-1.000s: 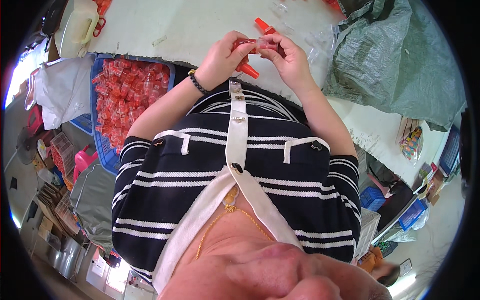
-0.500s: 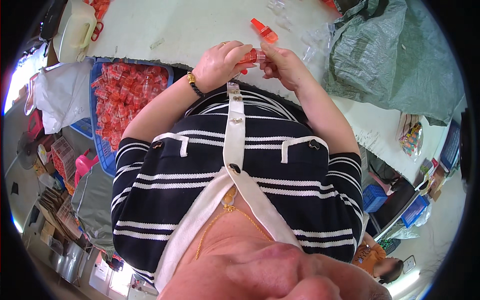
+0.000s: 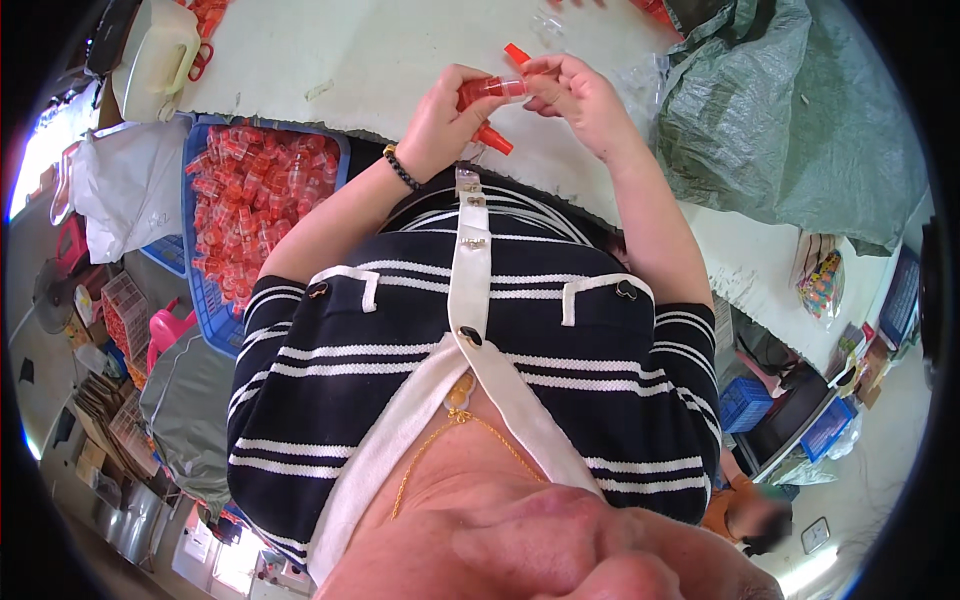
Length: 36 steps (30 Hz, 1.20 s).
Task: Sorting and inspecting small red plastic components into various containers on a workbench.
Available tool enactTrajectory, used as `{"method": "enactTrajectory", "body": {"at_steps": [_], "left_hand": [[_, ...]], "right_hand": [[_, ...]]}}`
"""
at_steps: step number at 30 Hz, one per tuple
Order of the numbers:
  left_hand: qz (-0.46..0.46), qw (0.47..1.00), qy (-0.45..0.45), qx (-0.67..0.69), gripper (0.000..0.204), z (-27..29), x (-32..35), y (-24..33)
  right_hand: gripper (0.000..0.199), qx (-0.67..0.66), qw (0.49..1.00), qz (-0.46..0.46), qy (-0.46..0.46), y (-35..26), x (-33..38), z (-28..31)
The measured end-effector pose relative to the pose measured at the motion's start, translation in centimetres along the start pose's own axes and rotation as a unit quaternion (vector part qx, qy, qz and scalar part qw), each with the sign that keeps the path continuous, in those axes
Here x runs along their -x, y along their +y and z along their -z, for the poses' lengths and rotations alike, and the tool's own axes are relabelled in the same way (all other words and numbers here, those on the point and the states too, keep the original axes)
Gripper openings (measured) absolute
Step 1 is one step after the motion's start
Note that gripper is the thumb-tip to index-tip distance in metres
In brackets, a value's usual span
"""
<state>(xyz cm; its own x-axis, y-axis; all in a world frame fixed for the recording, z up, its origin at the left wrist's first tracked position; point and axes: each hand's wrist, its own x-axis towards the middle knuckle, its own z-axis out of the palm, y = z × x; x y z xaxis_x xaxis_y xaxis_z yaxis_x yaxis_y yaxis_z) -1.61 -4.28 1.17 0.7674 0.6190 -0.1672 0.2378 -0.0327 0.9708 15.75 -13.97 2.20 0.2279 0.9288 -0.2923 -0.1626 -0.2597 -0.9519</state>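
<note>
My left hand (image 3: 440, 122), with a dark bead bracelet at the wrist, is shut on several small red plastic pieces; one red tip (image 3: 493, 139) sticks out below the fingers. My right hand (image 3: 572, 97) pinches a small clear-and-red tube (image 3: 492, 91) that both hands hold together just above the white table (image 3: 330, 55). Another red piece (image 3: 516, 53) lies on the table just beyond the hands.
A blue crate (image 3: 197, 290) full of small red parts stands at my left below the table edge. A grey-green plastic sack (image 3: 780, 110) lies on the table's right. A cream jug (image 3: 150, 60), a white bag (image 3: 120, 190) and a second blue crate (image 3: 745, 400) are around.
Both hands have stayed together at the table edge. The pieces in them were turned, and the clear-and-red tube now lies level between the two hands.
</note>
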Motion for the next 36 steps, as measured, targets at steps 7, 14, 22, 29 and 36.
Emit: {"method": "enactTrajectory", "body": {"at_steps": [7, 14, 22, 29, 36], "left_hand": [[0.140, 0.950, -0.065, 0.272, 0.027, 0.7, -0.5, 0.5], [-0.199, 0.966, 0.047, -0.156, 0.028, 0.5, -0.1, 0.1], [0.211, 0.898, 0.038, 0.383, 0.034, 1.0, -1.1, -0.3], [0.175, 0.945, 0.085, 0.262, 0.039, 1.5, -1.7, -0.3], [0.125, 0.966, 0.130, 0.184, 0.039, 0.9, -2.6, 0.0]], "right_hand": [[0.027, 0.095, 0.990, 0.106, -0.008, 0.0, 0.2, -0.6], [0.030, -0.053, 0.999, -0.007, 0.004, 0.3, 0.4, -1.2], [0.039, 0.609, 0.704, 0.270, 0.245, 1.2, -3.6, 4.3], [0.038, 0.502, 0.810, 0.244, 0.180, 0.7, -3.6, 2.8], [0.036, 0.367, 0.891, 0.268, 0.022, -1.6, 0.2, -1.6]]}}
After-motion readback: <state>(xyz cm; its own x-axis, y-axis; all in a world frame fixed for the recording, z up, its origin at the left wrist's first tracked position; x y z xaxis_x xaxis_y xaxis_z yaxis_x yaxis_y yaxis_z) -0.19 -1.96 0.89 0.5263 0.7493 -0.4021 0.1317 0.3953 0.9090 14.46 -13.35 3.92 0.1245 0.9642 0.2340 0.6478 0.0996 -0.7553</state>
